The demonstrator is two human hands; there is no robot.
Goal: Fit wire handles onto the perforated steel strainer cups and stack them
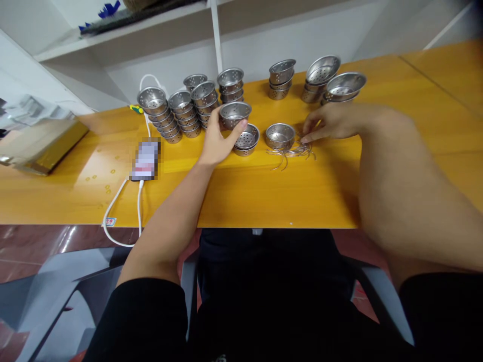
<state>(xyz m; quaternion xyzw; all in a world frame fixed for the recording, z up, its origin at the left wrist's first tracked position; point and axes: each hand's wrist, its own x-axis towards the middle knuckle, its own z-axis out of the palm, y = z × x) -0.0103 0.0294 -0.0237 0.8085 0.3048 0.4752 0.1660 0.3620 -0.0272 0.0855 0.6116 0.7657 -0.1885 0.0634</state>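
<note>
My left hand [219, 140] grips a small perforated steel cup [234, 113] just above the yellow table [241, 191], beside another perforated cup [246, 139] lying on the table. My right hand [332, 123] reaches down with pinched fingertips onto a loose pile of thin metal wire handles [292, 152]. A third steel cup [279, 136] stands between the two hands, right behind the wires.
Several stacks of the same perforated cups [181, 110] stand along the table's back edge, with more stacks [328, 80] at the back right. A phone [145, 160] on a white cable lies at left, near a foil-wrapped box [41, 141]. Small yellow rings [101, 176] dot the table.
</note>
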